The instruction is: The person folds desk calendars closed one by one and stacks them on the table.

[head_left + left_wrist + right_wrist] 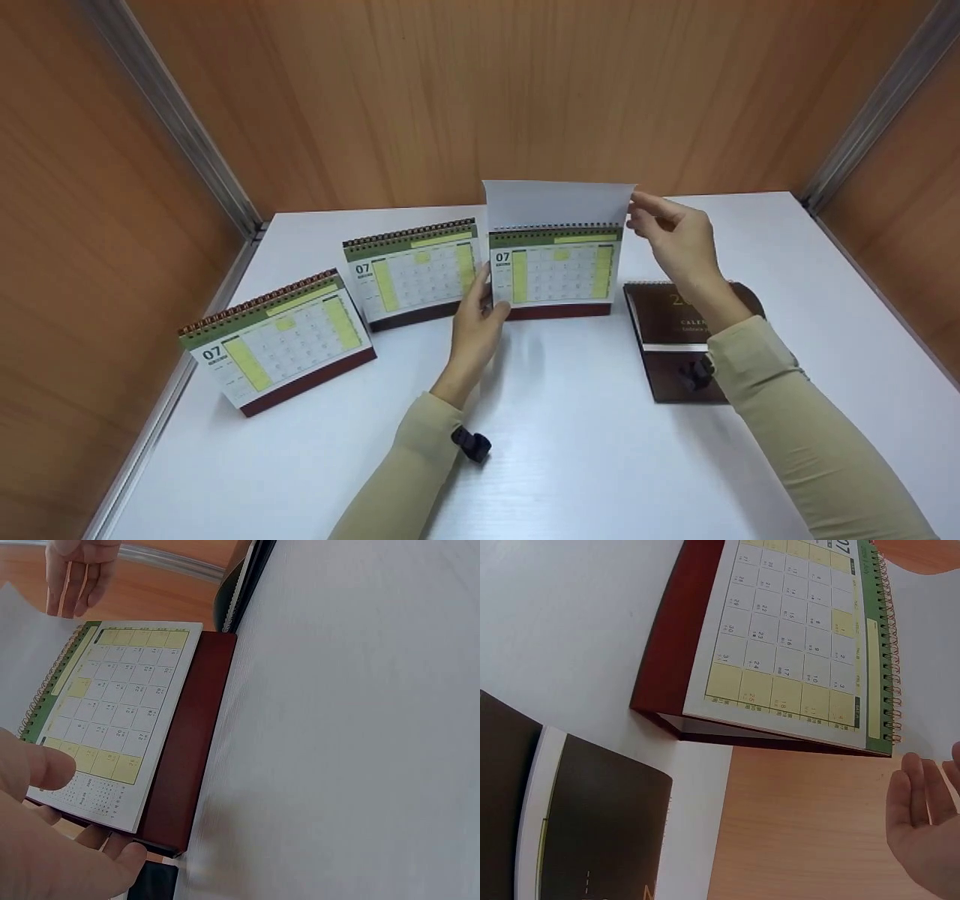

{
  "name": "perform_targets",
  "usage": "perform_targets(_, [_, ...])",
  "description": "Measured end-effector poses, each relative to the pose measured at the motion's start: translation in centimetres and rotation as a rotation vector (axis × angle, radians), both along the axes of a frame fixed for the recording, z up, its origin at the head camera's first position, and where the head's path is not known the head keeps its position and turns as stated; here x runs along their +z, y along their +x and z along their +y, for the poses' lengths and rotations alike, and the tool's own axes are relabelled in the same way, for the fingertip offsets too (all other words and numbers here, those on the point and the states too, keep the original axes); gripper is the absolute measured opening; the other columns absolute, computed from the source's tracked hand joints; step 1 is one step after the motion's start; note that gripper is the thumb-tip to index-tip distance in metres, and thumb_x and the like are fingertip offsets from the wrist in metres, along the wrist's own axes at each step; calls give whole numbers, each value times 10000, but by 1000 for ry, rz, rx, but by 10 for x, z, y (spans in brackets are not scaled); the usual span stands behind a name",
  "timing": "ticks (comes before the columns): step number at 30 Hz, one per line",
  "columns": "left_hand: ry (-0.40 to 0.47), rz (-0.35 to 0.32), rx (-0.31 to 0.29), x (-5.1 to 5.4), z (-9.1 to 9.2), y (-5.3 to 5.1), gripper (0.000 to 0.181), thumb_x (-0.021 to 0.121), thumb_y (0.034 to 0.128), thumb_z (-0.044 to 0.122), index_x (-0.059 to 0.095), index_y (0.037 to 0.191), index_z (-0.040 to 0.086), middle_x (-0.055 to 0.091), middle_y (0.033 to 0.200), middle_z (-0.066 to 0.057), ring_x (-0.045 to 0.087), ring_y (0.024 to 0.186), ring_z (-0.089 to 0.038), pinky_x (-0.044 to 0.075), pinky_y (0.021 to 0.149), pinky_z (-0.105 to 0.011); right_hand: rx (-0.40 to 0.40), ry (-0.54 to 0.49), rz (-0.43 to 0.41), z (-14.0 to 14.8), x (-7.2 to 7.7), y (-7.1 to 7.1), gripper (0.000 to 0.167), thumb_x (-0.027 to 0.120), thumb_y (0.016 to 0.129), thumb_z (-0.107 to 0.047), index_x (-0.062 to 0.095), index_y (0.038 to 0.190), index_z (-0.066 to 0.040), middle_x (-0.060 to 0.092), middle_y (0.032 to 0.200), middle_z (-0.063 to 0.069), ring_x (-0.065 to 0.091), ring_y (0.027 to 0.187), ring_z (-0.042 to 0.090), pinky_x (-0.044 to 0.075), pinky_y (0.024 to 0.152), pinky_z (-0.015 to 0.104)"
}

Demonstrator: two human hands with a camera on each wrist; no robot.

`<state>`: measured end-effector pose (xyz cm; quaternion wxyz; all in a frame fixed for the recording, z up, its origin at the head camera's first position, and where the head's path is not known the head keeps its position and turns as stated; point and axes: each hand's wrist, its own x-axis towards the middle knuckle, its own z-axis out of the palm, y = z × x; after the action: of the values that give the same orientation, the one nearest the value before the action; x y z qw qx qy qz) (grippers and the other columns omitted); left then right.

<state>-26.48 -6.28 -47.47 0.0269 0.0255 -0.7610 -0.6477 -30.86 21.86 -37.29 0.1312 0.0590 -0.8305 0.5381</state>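
My left hand (475, 330) grips the left side of a desk calendar (562, 271), thumb over its front and fingers underneath. It stands on a dark red base and shows month 07 below a spiral binding. Above the binding a white page (559, 204) is raised, its printed side out of sight. At that page's right edge is my right hand (682, 240), fingers (922, 799) fairly straight, tips near or touching the paper. A second desk calendar (416, 277) stands just left of the first, and a third desk calendar (281, 341) farther left, both showing 07.
A closed dark brown calendar (667, 311) lies flat on the white table (555, 450), partly under my right forearm. Wood-grain panels (480, 97) wall the back and both sides, with metal posts at the corners.
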Motion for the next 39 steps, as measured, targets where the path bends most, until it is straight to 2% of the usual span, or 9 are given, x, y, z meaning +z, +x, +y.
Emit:
perform_targets(8, [1, 8, -9, 0, 0, 1, 724, 589, 1035, 99, 330, 1682, 293, 471, 1625, -134, 456, 1502, -274, 386, 1241, -398, -20, -49, 11, 2, -5, 1, 364, 679, 1059, -246, 712, 1384, -87, 731, 1317, 103, 732, 1135, 139, 564, 1008, 222])
perform_targets(15, [13, 42, -23, 0, -2, 2, 717, 594, 1037, 72, 330, 1684, 231, 466, 1632, -129, 446, 1511, -276, 367, 1253, -394, -41, -56, 39, 4, -11, 4, 293, 714, 1039, -284, 786, 1248, -91, 760, 1191, 49, 703, 1030, 116, 588, 829, 163])
perform_targets(20, [3, 42, -7, 0, -1, 1, 718, 608, 1034, 57, 340, 1680, 219, 469, 1636, -125, 467, 1498, -281, 393, 1236, -393, -25, -77, 47, 6, -16, 6, 261, 709, 1043, -213, 785, 1247, -70, 753, 1198, 40, 696, 1032, 122, 598, 814, 159])
perform_targets(26, [27, -8, 15, 0, -1, -1, 585, 552, 1113, 237, 371, 1668, 283, 525, 1592, -107, 493, 1476, -287, 458, 1188, -420, -14, -90, 56, 7, -24, 11, 269, 739, 1023, -195, 785, 1247, -54, 768, 1174, 31, 702, 1034, 115, 584, 841, 148])
perform_targets(29, [67, -42, 16, 1, -3, 0, 546, 517, 1127, 300, 389, 1657, 322, 513, 1605, -85, 470, 1494, -278, 461, 1184, -435, -19, -98, 40, 8, -29, 12, 300, 758, 1010, -232, 783, 1258, -64, 774, 1174, 13, 701, 1049, 110, 577, 852, 144])
perform_targets(32, [131, -75, 12, 3, -5, -1, 515, 478, 1133, 312, 411, 1642, 348, 459, 1652, -49, 411, 1535, -256, 405, 1226, -441, -16, -128, 16, 7, -35, 14, 343, 775, 996, -271, 777, 1276, -72, 777, 1181, -5, 701, 1083, 108, 572, 875, 149])
perform_targets(36, [262, -116, -14, 4, -8, -2, 499, 427, 1146, 292, 416, 1644, 324, 319, 1732, -5, 300, 1594, -230, 306, 1285, -416, 11, -210, -12, 6, -42, 15, 375, 778, 994, -268, 758, 1302, -55, 772, 1194, -8, 697, 1129, 113, 575, 919, 166])
perform_targets(39, [315, -135, -45, 4, -10, -4, 503, 394, 1152, 294, 393, 1655, 306, 256, 1754, 9, 263, 1608, -218, 269, 1301, -402, 37, -265, -27, 6, -46, 16, 369, 754, 1014, -232, 738, 1321, -29, 756, 1211, 1, 701, 1134, 124, 578, 945, 187])
